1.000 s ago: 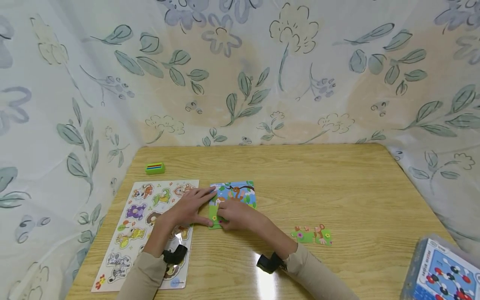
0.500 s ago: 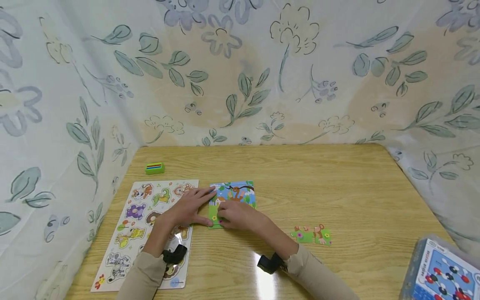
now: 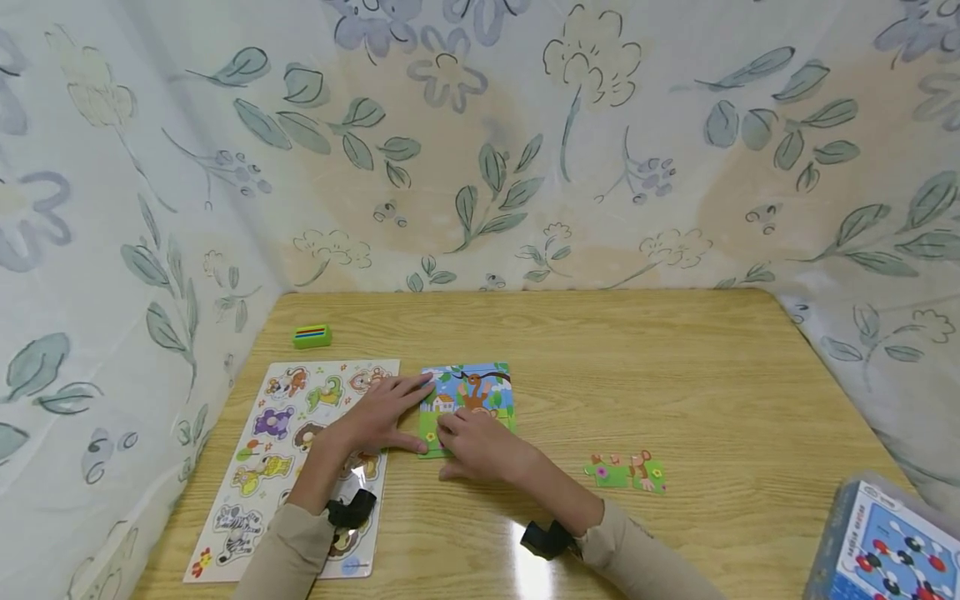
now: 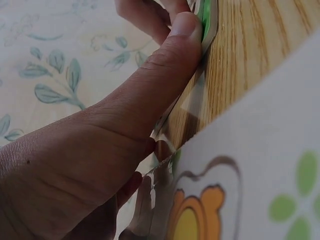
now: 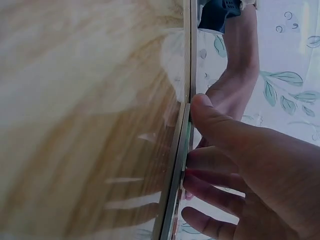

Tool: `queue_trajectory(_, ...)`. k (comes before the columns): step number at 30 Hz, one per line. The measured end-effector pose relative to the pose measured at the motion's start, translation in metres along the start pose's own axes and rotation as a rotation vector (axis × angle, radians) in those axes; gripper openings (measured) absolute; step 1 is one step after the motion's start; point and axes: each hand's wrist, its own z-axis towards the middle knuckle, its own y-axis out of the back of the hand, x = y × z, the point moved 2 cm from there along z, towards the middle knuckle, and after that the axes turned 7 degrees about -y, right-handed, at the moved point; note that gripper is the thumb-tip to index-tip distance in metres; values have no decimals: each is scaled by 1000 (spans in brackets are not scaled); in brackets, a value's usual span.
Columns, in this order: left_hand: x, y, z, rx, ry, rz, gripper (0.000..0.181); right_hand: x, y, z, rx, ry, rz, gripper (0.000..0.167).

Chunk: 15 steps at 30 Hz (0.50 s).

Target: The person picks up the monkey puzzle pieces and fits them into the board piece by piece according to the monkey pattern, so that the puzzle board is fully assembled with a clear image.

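A small square jigsaw puzzle [image 3: 474, 385] with a monkey on a branch, a house and grass lies in the middle of the table. Along its left side rests my left hand [image 3: 380, 414], fingers spread, thumb near the lower left corner. In the left wrist view the left thumb [image 4: 165, 65] touches the puzzle's edge. My right hand [image 3: 483, 446] lies over the lower right of the puzzle and hides that part. The right wrist view shows the right fingers [image 5: 212, 190] reaching to the puzzle's surface, with the thumb apart from them. Several loose puzzle pieces [image 3: 626, 473] lie to the right.
A white animal knob-puzzle board [image 3: 255, 492] lies left, partly under the left forearm. Behind it sits a small green block with coloured stripes [image 3: 312, 336]. A box picturing molecule models [image 3: 892, 542] stands at the right front. Patterned fabric [image 3: 480, 167] hangs behind the table.
My right hand has shifted slightly right and nearer to me, its thumb now apart from the fingers. More of the puzzle picture shows. My left hand has stayed in place.
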Motion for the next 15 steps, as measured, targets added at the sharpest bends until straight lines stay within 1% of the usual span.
queue_trajectory(2,-1,0,0,-1,-2,4,99,0,1,-1,16,-6,15,58)
queue_trajectory(6,-3,-1,1,-2,14,-7,93,-3,0,-2,31,2,71,60)
queue_trajectory(11,-4,-2,2,-12,34,-10,89,-11,-6,-1,46,27,217,53)
queue_trajectory(15,-7,-2,3,-15,55,-13,90,-21,-7,-3,70,50,351,54)
